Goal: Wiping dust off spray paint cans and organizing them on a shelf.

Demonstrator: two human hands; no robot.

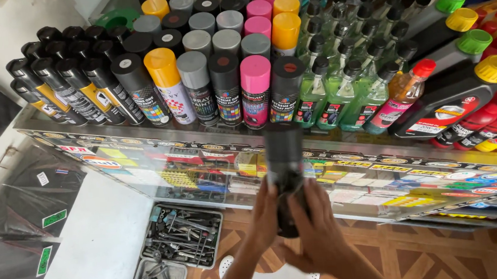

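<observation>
Both hands meet at six o'clock in the view, wrapped around a dark spray can [285,166] held upright above the glass counter [381,206]. Left hand [265,214] cups the lower body at nine o'clock, fingers curled shut against it; right hand [319,228] clasps the base at four o'clock, fingers pressed to the metal. Motion blur hides finer detail. Judging by its kind, the can is rigid, smooth, fairly light and somewhat slippery; mid-body is the sound place to grip. Rows of capped spray cans [197,79] stand at twelve o'clock.
</observation>
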